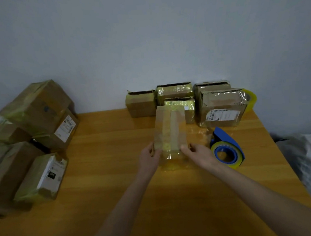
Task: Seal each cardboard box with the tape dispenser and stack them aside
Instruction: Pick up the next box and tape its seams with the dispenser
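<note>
Head view: left hand (149,156) and right hand (198,154) hold cardboard box (170,129) on tabletop (106,158).
Fingers (185,150) curl round its near corners; tape dispenser (226,148) lies just right of the right fingers.

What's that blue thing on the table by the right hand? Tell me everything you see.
The tape dispenser is blue, plastic by its look, carrying a roll of yellowish clear tape. It rests on the wooden table, right of the right hand, which grips the cardboard box, not it.
</note>
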Action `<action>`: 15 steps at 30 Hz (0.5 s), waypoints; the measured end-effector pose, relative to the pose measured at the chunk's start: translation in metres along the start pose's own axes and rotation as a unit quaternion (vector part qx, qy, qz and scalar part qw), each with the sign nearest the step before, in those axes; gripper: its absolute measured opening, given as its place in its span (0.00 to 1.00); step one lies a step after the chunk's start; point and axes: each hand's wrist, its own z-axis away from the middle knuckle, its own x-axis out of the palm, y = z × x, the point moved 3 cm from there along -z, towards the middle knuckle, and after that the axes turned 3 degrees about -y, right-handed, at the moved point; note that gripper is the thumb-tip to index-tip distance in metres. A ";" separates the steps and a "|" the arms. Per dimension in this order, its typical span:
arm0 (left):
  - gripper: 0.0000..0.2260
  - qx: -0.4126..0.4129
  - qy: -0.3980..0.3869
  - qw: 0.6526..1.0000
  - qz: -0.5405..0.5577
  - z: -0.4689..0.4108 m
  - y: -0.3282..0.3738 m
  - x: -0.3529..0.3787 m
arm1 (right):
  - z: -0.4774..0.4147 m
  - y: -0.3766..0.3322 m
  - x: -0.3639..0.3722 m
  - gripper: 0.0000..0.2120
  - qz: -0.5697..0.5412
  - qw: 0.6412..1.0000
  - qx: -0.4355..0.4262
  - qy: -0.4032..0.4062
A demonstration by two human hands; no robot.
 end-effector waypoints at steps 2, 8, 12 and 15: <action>0.17 -0.004 0.038 0.997 -0.067 -0.004 -0.005 -0.008 | 0.002 0.002 -0.005 0.34 0.006 0.999 -0.017 0.047; 0.13 -0.014 0.021 1.000 0.011 -0.009 -0.009 -0.010 | -0.003 0.002 0.001 0.28 -0.031 0.998 -0.038 0.050; 0.09 0.006 0.009 1.000 0.018 -0.011 -0.013 -0.007 | -0.008 0.010 0.006 0.28 -0.059 0.996 -0.023 0.070; 0.07 0.069 0.012 0.995 -0.070 -0.012 -0.017 -0.009 | -0.007 0.004 0.003 0.28 0.067 0.994 -0.029 0.086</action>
